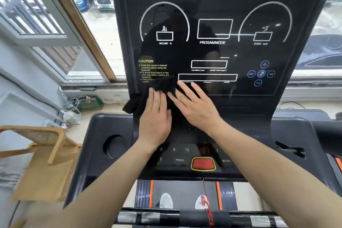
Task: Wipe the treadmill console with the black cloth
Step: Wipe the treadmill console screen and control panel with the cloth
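The treadmill console (218, 50) is a tall glossy black panel with white dial outlines and yellow caution text. A black cloth (162, 87) lies bunched against its lower left corner, partly covering the caution text and hanging off the left edge. My left hand (156, 118) presses flat on the cloth with fingers spread. My right hand (194, 105) lies flat beside it, fingertips on the cloth's right part and on the panel.
Below the panel are a button strip and a red stop button (203, 163) with a red safety cord (206, 196). A cup holder (112, 146) sits at left. A wooden chair (40, 153) stands left of the treadmill. A window (96, 15) is behind.
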`<state>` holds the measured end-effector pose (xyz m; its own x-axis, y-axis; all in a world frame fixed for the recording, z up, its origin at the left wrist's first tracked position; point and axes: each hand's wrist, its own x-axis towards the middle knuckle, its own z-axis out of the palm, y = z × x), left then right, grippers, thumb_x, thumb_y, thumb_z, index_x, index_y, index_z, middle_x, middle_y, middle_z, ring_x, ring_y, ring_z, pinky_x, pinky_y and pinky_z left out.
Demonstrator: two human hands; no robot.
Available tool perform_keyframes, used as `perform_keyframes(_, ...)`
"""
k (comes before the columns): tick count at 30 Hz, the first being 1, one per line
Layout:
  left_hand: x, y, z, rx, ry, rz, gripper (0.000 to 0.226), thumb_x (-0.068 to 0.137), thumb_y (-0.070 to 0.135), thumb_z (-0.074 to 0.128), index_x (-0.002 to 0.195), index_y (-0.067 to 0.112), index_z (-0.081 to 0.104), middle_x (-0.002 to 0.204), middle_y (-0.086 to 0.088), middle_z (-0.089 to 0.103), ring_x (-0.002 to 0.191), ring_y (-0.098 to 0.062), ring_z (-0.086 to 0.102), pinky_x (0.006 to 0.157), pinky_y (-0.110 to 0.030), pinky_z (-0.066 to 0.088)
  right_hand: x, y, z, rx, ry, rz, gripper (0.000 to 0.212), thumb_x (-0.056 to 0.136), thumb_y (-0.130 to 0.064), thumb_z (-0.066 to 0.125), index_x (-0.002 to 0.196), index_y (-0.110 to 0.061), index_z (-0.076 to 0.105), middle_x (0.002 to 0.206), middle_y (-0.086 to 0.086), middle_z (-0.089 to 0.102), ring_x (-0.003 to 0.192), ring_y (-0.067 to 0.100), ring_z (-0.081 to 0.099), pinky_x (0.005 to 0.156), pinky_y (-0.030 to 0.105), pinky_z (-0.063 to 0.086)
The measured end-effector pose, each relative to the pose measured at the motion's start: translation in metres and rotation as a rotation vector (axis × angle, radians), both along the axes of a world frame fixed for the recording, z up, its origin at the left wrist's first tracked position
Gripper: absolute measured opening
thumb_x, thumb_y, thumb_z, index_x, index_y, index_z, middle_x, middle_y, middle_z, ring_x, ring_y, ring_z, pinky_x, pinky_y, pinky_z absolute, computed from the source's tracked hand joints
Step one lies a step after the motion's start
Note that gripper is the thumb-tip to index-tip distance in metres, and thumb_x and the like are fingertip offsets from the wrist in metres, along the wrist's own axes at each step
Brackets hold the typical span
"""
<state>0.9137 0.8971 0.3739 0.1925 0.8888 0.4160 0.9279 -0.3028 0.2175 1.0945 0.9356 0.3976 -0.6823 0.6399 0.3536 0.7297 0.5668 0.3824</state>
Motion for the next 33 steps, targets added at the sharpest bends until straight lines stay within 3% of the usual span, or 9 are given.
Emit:
perform_keyframes(10,0.175,0.021,0.015,0.052,0.108,-0.361,0.058,0.106,0.025,0.032,0.149,-0.012,0.026,0.159,-0.034,0.018,0.151,-0.044,0.009,0.123,-0.048,0.017,0.171,-0.036,-0.011,-0.006,0.114,-0.400,0.056,0.091,-0.021,0.051,0.146,-0.010,0.051,0.143,0.012,0.058,0.146,0.037,0.037,0.118,0.057,0.028)
perform_keyframes(13,0.228,0.028,0.021,0.104,0.182,-0.426,0.057,0.106,0.027,0.030,0.149,-0.010,0.029,0.159,-0.031,0.022,0.150,-0.041,0.015,0.125,-0.045,0.012,0.212,-0.046,-0.014,-0.025,0.171,-0.540,0.055,0.090,-0.021,0.051,0.143,-0.007,0.054,0.139,0.015,0.060,0.144,0.040,0.038,0.116,0.058,0.029)
perform_keyframes(17,0.267,0.035,0.024,0.082,0.341,-0.527,0.058,0.101,0.020,0.033,0.150,-0.012,0.026,0.160,-0.032,0.016,0.151,-0.042,0.011,0.123,-0.045,0.014,0.234,-0.059,-0.013,-0.096,0.232,-0.676,0.058,0.087,-0.021,0.051,0.142,-0.004,0.053,0.135,0.021,0.060,0.141,0.042,0.041,0.112,0.056,0.032)
perform_keyframes(19,0.262,0.038,0.024,0.081,0.332,-0.605,0.057,0.096,0.012,0.035,0.149,-0.010,0.031,0.159,-0.028,0.025,0.149,-0.038,0.022,0.121,-0.042,0.024,0.226,-0.063,-0.013,-0.168,0.300,-0.704,0.058,0.088,-0.023,0.046,0.142,-0.002,0.052,0.136,0.022,0.059,0.139,0.042,0.043,0.111,0.054,0.036)
perform_keyframes(22,0.240,0.040,0.023,0.078,0.159,-0.703,0.045,0.087,0.003,0.046,0.129,-0.002,0.061,0.143,-0.019,0.054,0.125,-0.033,0.056,0.093,-0.041,0.054,0.205,-0.071,-0.009,-0.278,0.774,-0.712,0.047,0.094,-0.016,0.044,0.136,-0.003,0.059,0.130,0.018,0.064,0.126,0.036,0.056,0.108,0.041,0.042)
perform_keyframes(24,0.229,0.038,0.026,0.079,0.010,-0.696,0.037,0.082,-0.004,0.058,0.117,0.000,0.069,0.130,-0.015,0.065,0.109,-0.032,0.063,0.077,-0.044,0.059,0.196,-0.076,0.007,-0.308,1.217,-0.800,0.034,0.096,-0.011,0.051,0.124,-0.012,0.070,0.120,0.005,0.072,0.116,0.022,0.063,0.105,0.030,0.045)
perform_keyframes(27,0.225,0.020,0.038,-0.001,-0.290,-0.572,0.034,0.078,-0.005,0.063,0.108,0.007,0.075,0.112,-0.004,0.073,0.099,-0.025,0.063,0.078,-0.036,0.058,0.190,-0.088,0.031,-0.243,1.604,-0.844,0.031,0.088,-0.004,0.050,0.092,-0.022,0.075,0.093,-0.009,0.074,0.095,0.007,0.067,0.094,0.031,0.053)
perform_keyframes(30,0.220,-0.003,0.035,-0.070,-0.308,-0.545,0.030,0.077,0.008,0.057,0.099,0.014,0.076,0.103,0.005,0.072,0.093,-0.021,0.059,0.077,-0.029,0.052,0.192,-0.103,0.036,-0.234,1.544,-0.868,0.034,0.086,-0.002,0.045,0.088,-0.025,0.070,0.087,-0.013,0.069,0.088,0.005,0.062,0.084,0.024,0.050)
perform_keyframes(33,0.214,-0.018,0.015,-0.353,0.009,-0.540,0.038,0.080,0.026,0.056,0.111,0.018,0.076,0.126,0.004,0.066,0.112,-0.022,0.055,0.093,-0.036,0.050,0.198,-0.122,0.002,-0.434,1.068,-1.008,0.030,0.093,-0.014,0.049,0.107,-0.026,0.072,0.116,-0.001,0.064,0.113,0.020,0.054,0.093,0.034,0.045)
